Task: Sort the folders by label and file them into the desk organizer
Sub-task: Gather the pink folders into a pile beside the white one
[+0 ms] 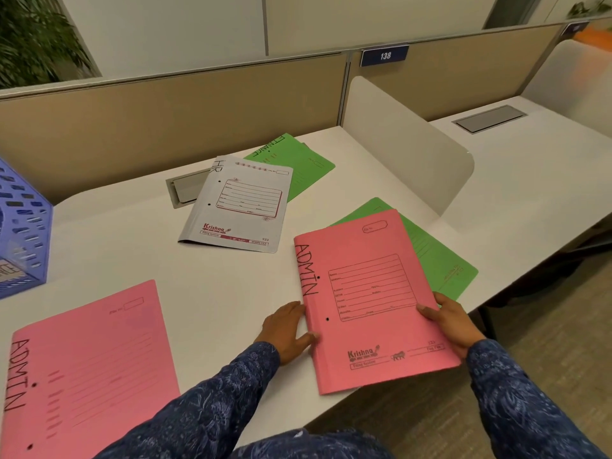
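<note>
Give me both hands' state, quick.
Left hand: touches the pink ADMIN folder at its spine; grip cannot be told.
Right hand: grips that folder's right edge.
</note>
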`<state>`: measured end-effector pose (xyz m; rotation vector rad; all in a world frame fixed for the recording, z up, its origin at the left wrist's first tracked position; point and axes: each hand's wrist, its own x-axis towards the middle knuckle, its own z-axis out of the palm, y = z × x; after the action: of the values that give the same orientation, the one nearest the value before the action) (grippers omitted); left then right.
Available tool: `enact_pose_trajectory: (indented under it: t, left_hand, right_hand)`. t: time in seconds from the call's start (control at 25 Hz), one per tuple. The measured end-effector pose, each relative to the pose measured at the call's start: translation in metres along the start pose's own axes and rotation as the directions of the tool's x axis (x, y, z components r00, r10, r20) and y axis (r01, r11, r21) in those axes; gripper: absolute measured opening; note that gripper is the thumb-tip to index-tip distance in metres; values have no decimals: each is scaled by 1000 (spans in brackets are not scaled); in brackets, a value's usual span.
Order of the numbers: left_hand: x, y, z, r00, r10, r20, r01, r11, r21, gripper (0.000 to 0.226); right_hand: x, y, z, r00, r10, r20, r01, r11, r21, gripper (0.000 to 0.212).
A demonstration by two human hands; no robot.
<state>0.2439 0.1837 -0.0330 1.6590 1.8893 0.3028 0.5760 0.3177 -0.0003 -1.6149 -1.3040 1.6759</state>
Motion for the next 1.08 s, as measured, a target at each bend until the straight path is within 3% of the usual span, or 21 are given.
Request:
enact_pose_trajectory:
  t: [0.08, 0.16, 0.24, 0.48, 0.72, 1.08]
  left_hand:
    - [-4, 8, -3, 1000, -29, -1, 28, 966, -257, 64]
    - [-10, 11, -9, 991, -129, 40, 129, 819, -559, 64]
    - [-16, 7, -18, 973, -227, 28, 187, 720, -668, 59]
    - [-52, -34, -42, 937, -336, -99, 156, 652, -742, 49]
    - [-111, -96, -61, 877, -436, -202, 127, 614, -779, 46]
    - [-213, -193, -86, 642, -688, -338, 197, 575, -794, 40]
  right_hand:
    - [-9, 5, 8, 1000, 1, 14, -2, 998, 69, 32]
    - [-14, 6, 20, 1000, -4, 26, 2, 995, 100, 32]
    - [-17, 4, 34, 999, -16, 31, 12, 995, 100, 31]
    - [-24, 0, 94, 992, -108, 59, 105, 993, 50, 30]
    - [-38, 6, 184, 976, -203, 82, 213, 965, -153, 28]
    - [-88, 16, 342, 951, -200, 237, 240, 958, -157, 49]
